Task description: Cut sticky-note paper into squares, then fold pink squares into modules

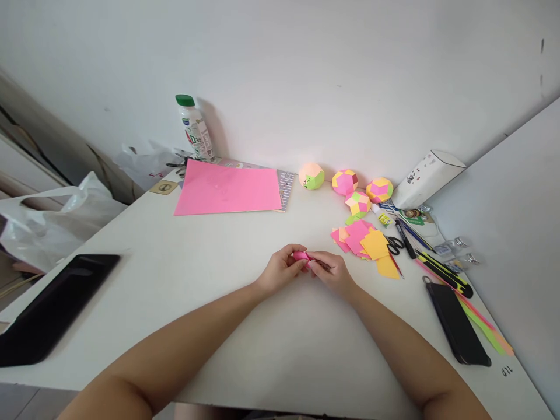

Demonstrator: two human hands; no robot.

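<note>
Near the middle of the frame, a small pink paper piece point(300, 255) is held between the two hands, just above or on the bench point(210, 251); which of the two cannot be told. It is bright, flat-coloured pink, and the part that shows looks curved or folded rather than flat, with a rounded outer side toward the left. The fingers cover much of it, so its full outline and any creases are hidden. The left hand point(276, 273) pinches it from the left, thumb and fingers drawn in close. The right hand point(336, 274) closes on it from the right, fingertips nearly meeting the other hand's. A thin dark shape point(322, 264) shows at the right hand's fingers, too small to identify.

Right of centre lies a loose pile of paper pieces point(356, 234) in pink, yellow and orange, the pink ones close in colour to the held piece. Black-handled scissors point(395, 246) lie at the pile's right edge. Above the pile sits a many-sided paper ball point(359, 203) in yellow, pink and green, with pointed flaps at its lower side. A large pink sheet point(231, 189) lies flat at upper left of centre, its face smooth and even.
</note>
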